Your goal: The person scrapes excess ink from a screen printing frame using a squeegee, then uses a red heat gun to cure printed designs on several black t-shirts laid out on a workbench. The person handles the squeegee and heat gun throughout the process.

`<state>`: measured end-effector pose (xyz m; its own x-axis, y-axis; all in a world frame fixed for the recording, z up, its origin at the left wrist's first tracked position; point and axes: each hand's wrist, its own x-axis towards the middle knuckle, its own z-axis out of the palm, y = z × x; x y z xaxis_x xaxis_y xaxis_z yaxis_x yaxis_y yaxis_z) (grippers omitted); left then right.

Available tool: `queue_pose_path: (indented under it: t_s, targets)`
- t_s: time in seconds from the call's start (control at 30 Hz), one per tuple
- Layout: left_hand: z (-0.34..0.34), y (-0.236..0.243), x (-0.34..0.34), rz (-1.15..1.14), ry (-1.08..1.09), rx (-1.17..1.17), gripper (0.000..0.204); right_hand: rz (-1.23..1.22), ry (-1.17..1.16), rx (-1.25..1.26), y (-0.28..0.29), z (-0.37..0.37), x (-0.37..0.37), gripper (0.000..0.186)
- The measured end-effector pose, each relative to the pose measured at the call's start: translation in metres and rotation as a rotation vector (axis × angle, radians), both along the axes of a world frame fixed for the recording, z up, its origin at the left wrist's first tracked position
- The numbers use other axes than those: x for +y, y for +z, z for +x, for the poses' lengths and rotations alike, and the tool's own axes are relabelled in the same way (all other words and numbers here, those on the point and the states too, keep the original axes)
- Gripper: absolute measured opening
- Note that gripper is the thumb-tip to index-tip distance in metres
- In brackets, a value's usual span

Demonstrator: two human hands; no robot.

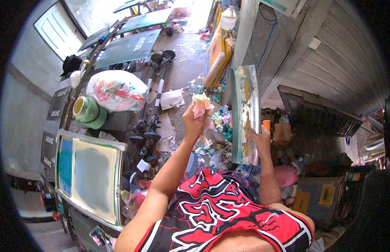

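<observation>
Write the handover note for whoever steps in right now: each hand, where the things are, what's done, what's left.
Left hand: raised, shut on a crumpled pinkish rag.
Right hand: grips the lower edge of a long paint-smeared blade, held upright, apart from the rag.
Nearby: a framed printing screen lies flat at the left, with a green jar and a tied plastic bag beyond it; paper scraps litter the floor below the hands.
Done: cannot tell how much has been wiped.
Left: yellow and white paint still streaks the blade.
</observation>
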<state>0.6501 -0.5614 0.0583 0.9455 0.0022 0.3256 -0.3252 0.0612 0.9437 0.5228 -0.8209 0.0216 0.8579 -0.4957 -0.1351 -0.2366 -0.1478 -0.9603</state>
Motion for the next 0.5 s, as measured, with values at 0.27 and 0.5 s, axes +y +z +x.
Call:
queue_pose_path:
  t_s: [0.27,0.5]
  targets:
    - [0.137,-0.011,-0.021,0.185,-0.129,0.044,0.03,-0.336,-0.018,0.013,-0.008,0.07,-0.016,0.034]
    - [0.319,-0.065,-0.052,0.062,-0.432,0.552,0.033,-0.366,-0.048,0.14,-0.019,0.201,-0.006,0.038]
